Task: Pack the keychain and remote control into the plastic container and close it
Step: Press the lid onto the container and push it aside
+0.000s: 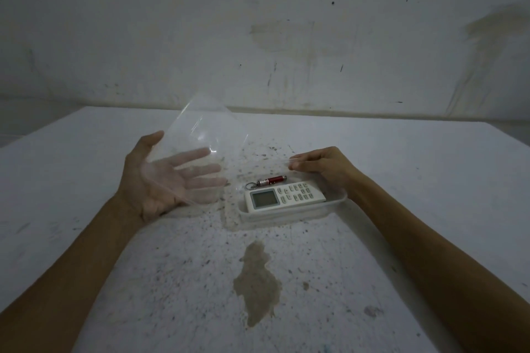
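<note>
A clear plastic container (pixel 334 203) lies open on the table. Inside it rests a white remote control (pixel 284 197) with a small screen, and just behind that a red keychain (pixel 268 181) with a metal ring. My left hand (pixel 155 178) holds the clear lid (pixel 200 135) tilted up, left of the container, fingers spread behind the plastic. My right hand (pixel 321 162) grips the container's far right rim, fingers curled over the edge.
The white table (pixel 114 281) is speckled with dirt and has a brown stain (pixel 256 281) in front of the container. A stained wall (pixel 258 37) rises behind the table's far edge.
</note>
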